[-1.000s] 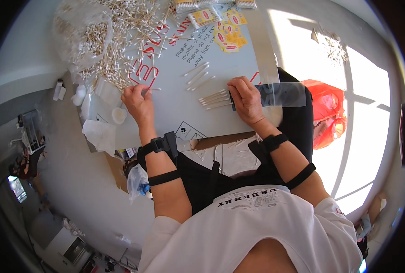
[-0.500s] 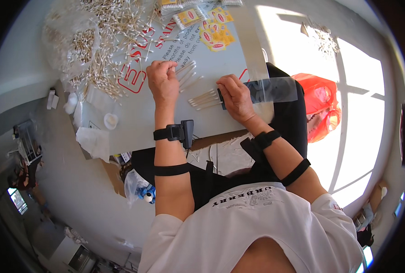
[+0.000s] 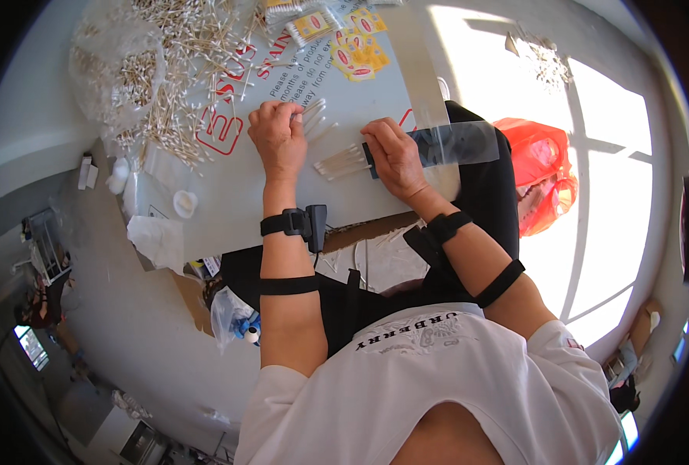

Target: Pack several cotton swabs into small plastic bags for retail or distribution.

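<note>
We look down on loose cotton swabs [image 3: 197,77] heaped on a gray table [image 3: 224,209].
From the left, we see a crumpled clear bag [image 3: 120,46] against the heap, then the left hand [image 3: 279,141], fingers bent together beside a few separate swabs [image 3: 314,107]; we cannot tell whether it grips one. Next, a row of swabs [image 3: 340,163] points out from the right hand [image 3: 395,157], which pinches a strip of clear plastic [image 3: 472,143]. Beyond, we see a red bag [image 3: 542,174].

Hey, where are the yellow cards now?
In the head view, the yellow cards lie at top centre on the grey board, right of a cotton swab bundle, beyond the right hand.
</note>
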Motion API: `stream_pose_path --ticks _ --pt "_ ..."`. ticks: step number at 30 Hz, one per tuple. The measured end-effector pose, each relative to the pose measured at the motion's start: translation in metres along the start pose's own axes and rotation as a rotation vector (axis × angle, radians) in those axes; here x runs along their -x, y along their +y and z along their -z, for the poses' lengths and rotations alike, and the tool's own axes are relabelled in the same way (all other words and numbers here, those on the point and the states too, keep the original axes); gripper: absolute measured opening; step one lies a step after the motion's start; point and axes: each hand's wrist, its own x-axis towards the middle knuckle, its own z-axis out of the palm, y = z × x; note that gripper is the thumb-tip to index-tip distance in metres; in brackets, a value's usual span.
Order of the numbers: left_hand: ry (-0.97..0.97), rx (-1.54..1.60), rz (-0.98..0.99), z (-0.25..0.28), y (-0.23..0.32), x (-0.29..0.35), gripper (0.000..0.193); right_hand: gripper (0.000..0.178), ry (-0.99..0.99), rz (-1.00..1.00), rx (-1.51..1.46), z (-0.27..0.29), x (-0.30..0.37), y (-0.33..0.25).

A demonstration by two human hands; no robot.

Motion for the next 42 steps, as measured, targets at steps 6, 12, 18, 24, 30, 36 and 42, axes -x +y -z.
stream_pose_path --ticks 6,12,18,24,30,36,42 --pt "-0.018 0.038 -0.066 -0.005 0.015 0.027 0.013 0.006 0.036 -0.021 -0.038 0.0 -0.002 0.0" --pt "0.136 0.101 -0.054 0.001 0.022 0.031 0.017 0.006 0.035 -0.026 -0.046 0.0 -0.002 0.001" --pt "-0.181 -0.039 -0.153 0.011 0.018 -0.005 0.015 0.006 0.035 -0.013 -0.03 -0.001 -0.002 0.002" --pt "-0.207 -0.069 -0.257 0.011 0.02 -0.013 0.014 0.006 0.024 0.011 -0.039 0.001 0.0 0.003" --pt "-0.059 -0.102 -0.226 0.02 0.024 -0.002 0.018 0.007 0.038 0.032 0.011 -0.001 -0.002 0.004" --pt "0.085 -0.028 -0.122 0.023 0.019 0.028 0.022 0.009 -0.007 -0.035 -0.01 0.0 0.0 0.0" --pt "-0.01 0.33 0.145 0.037 0.037 0.043 0.015 0.008 0.067 -0.019 -0.034 -0.002 0.0 0.003"
